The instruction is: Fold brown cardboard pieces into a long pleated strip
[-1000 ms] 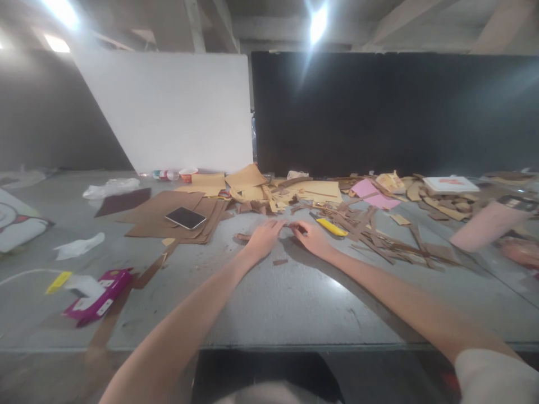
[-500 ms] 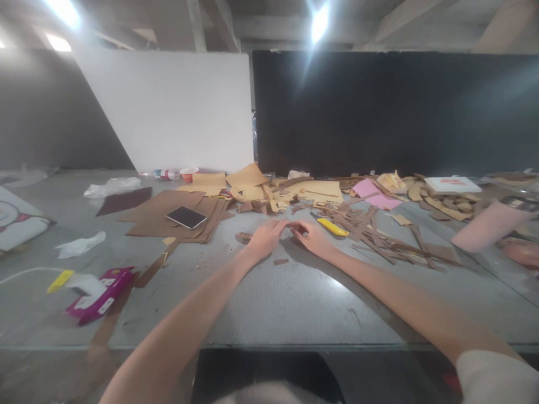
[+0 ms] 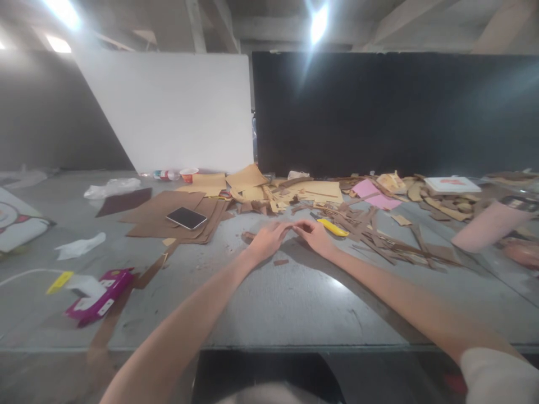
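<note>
My left hand and my right hand meet at the fingertips over the middle of the grey table. Both are closed in a pinch; whatever is between the fingers is too small or too hidden to name. A small brown scrap lies on the table just below the gap between them. Another brown piece sits beside my left hand. Just beyond my right hand rests a yellow utility knife, near a heap of brown cut strips.
Brown sheets with a phone on top lie to the left. A purple power strip is at front left. Tan paper pieces fill the back. On the right are a pink sheet and a pink tumbler.
My fingertips have shifted slightly; the right fingers look straighter and closer against the left ones. The things on the table stay where they were.
</note>
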A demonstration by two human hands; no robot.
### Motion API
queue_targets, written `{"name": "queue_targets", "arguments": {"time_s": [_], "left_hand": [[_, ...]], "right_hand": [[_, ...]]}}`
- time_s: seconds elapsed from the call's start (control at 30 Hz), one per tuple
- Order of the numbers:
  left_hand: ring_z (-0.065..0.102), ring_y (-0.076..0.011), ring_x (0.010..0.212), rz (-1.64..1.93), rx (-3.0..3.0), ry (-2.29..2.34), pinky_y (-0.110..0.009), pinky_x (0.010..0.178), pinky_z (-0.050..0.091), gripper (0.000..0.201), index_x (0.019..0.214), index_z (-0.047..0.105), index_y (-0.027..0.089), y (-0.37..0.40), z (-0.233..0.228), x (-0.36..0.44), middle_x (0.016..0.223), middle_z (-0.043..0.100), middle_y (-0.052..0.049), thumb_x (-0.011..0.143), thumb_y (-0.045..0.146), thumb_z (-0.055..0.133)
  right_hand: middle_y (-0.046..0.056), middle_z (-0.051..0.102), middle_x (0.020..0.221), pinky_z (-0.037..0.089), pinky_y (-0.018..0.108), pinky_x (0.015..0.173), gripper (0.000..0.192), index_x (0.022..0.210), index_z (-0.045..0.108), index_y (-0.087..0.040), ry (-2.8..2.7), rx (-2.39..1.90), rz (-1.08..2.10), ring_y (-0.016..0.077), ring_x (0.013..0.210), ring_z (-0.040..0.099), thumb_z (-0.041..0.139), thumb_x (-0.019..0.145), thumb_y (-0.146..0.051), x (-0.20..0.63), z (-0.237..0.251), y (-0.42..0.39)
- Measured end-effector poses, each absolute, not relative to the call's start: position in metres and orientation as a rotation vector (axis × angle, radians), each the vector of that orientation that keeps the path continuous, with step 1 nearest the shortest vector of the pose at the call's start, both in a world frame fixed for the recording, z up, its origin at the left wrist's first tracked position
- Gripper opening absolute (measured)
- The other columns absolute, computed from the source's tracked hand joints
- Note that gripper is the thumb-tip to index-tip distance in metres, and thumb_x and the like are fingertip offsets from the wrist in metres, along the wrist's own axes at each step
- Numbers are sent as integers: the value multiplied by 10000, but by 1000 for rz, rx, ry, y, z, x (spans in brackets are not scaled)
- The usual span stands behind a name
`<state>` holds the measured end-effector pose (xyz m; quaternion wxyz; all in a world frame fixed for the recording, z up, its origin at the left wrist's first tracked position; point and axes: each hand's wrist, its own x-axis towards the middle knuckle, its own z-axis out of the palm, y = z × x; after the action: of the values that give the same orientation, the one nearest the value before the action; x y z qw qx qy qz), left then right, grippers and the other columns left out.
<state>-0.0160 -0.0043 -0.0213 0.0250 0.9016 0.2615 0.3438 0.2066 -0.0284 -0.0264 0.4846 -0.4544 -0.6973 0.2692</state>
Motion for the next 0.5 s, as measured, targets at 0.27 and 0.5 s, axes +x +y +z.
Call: {"name": "queue_targets", "arguments": {"time_s": [0.27,0.5], "left_hand": [[703,-237,1134,1037,2786,832,-396,969,577,314,1358,593,209,-6,-24,-15,1188,732,-103,1143,305,385],[711,-227,1112,1149,2725,814,-384,970,582,300,1348,615,211,-7,-24,-15,1171,730,-106,1123,268,425]], "right_hand": [[41,743,828,534,322,719,394,927,765,-201,-1656,-1143,541,207,751,644,697,921,-589,204,-26,-32],[65,728,854,553,353,773,326,931,758,-213,-1825,-993,344,227,786,662,600,1000,-490,198,-26,-42]]}}
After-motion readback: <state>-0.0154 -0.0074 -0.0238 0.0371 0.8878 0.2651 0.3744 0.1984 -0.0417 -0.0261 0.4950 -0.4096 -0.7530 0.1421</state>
